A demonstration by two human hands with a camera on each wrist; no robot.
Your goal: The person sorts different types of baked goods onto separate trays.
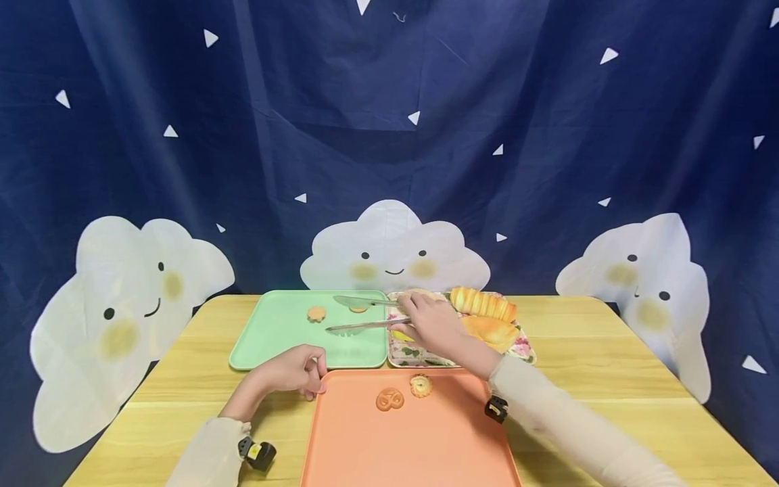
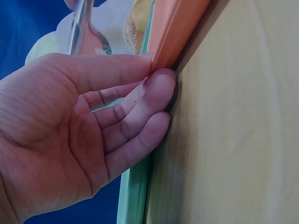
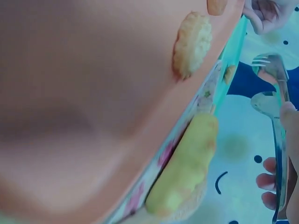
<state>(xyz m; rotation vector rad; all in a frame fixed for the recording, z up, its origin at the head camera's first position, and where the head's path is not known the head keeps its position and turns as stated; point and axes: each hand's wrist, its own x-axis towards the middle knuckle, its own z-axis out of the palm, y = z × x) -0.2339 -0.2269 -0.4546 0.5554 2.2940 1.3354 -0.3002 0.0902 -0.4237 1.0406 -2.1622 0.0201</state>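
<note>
My right hand [image 1: 435, 325] holds metal serving tongs [image 1: 368, 325], one end a fork [image 3: 271, 63] and the other a spoon [image 3: 265, 103]. The two tong arms stand apart over the green tray [image 1: 268, 338]. A flower-shaped cookie [image 1: 316, 313] lies there, left of the tongs, and a second cookie [image 1: 359, 309] is partly covered by the upper tong arm. With thumb and fingers, my left hand [image 1: 295, 370] pinches the far left corner of the orange tray [image 1: 408, 446]. That tray bears a pretzel-shaped cookie [image 1: 389, 399] and a round scalloped cookie [image 1: 420, 385].
A floral tray [image 1: 404, 353] adjoins the green one on the right, holding a ridged bread roll [image 1: 483, 304], a smooth bun [image 1: 491, 331] and a yellow piece [image 3: 184, 168], partly hidden by my right hand. The wooden table [image 1: 584, 345] meets a dark blue curtain [image 1: 389, 162] behind.
</note>
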